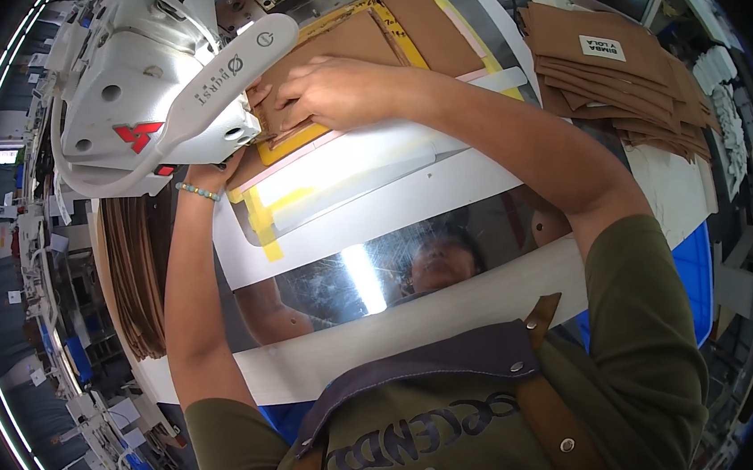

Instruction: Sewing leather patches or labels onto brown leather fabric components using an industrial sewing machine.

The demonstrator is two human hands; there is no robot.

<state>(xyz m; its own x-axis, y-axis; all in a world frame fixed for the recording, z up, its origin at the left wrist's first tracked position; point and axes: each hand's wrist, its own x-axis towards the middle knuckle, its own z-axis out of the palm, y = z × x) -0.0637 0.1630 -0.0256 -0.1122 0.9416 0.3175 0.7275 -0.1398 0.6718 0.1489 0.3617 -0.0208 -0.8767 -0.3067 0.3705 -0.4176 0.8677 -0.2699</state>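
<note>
My right hand (344, 93) lies on a brown fabric piece (367, 39), its fingers stretched and slightly bent toward the sewing machine's needle area. The piece rests in a yellow-edged template (299, 143) on the table. My left hand (224, 171) reaches under the head of the white sewing machine (122, 74), which hides most of its fingers; a fingertip or two shows beside the brown piece. What this hand touches or holds cannot be made out. A beaded bracelet (198, 191) circles the left wrist.
A pale lamp arm (230, 66) crosses in front of the machine. At the far right sits a stack of brown flat pouches (606, 63), the top one labelled. Brown pieces (131, 276) hang or stand at the left edge. A shiny metal plate (346, 277) lies nearest me; a blue crate (693, 281) stands right.
</note>
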